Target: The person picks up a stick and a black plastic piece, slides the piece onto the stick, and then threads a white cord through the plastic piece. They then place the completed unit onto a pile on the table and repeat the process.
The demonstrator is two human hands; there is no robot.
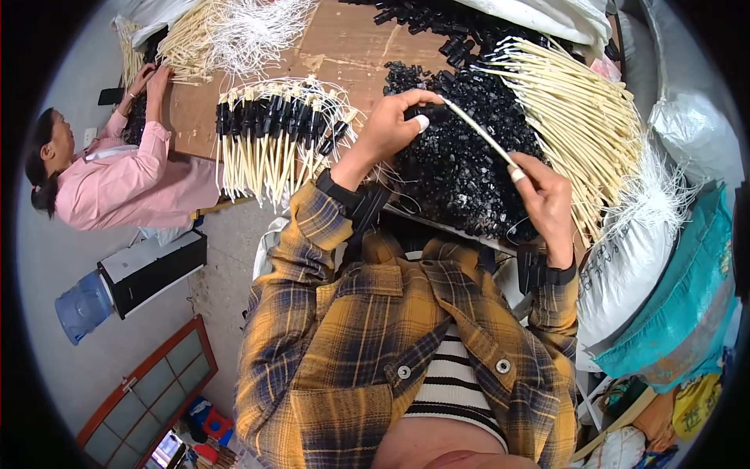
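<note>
Over the table, my left hand (392,129) is closed with thumb and fingers around a black plastic housing (439,114). A cream sleeved wire (483,133) runs from that hand, its white end at the housing; whether the end is inside cannot be made out. My right hand (547,199) pinches the same wire lower down, between thumb and forefinger. Beneath both hands spreads a heap of small shiny black parts (469,184). Right of the heap lies a thick bundle of cream sleeved wires (586,121). Left of my left hand lie rows of wires fitted with black housings (269,125).
More black housings (445,27) lie at the far side of the brown table (340,43). A co-worker in a pink shirt (117,184) handles wires at the left, near a white wire bundle (254,35). White sacks (625,273) and a teal sack (680,305) crowd the right.
</note>
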